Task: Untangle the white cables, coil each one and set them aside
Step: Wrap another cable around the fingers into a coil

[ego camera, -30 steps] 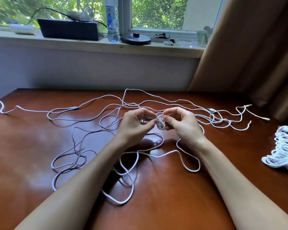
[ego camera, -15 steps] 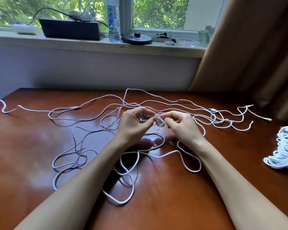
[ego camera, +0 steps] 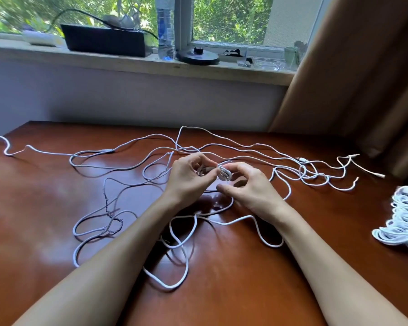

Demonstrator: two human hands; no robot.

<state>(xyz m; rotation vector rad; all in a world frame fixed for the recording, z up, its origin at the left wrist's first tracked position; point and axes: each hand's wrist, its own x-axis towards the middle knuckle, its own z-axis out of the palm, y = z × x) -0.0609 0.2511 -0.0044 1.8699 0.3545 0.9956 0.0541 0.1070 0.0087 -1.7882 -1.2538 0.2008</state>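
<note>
Left hand (ego camera: pixel 189 180): fingers curled, pinching the small coil (ego camera: pixel 223 174) from its left side.
Right hand (ego camera: pixel 252 189): thumb and forefinger curled round the coil's right side, gripping it.
Loose white cables (ego camera: pixel 127 165): sprawled on the tabletop (ego camera: pixel 222 290) all around the coil, crossing each other.
Finished bundle (ego camera: pixel 403 220): well right of the coil.
Doing it well: I'd pin the loops with one hand and feed slack gently with the other, so nothing snags.

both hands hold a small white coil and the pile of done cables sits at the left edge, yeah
No: the head view shows the pile of done cables at the right edge, not the left. The left hand and right hand hold the small white coil.
</note>
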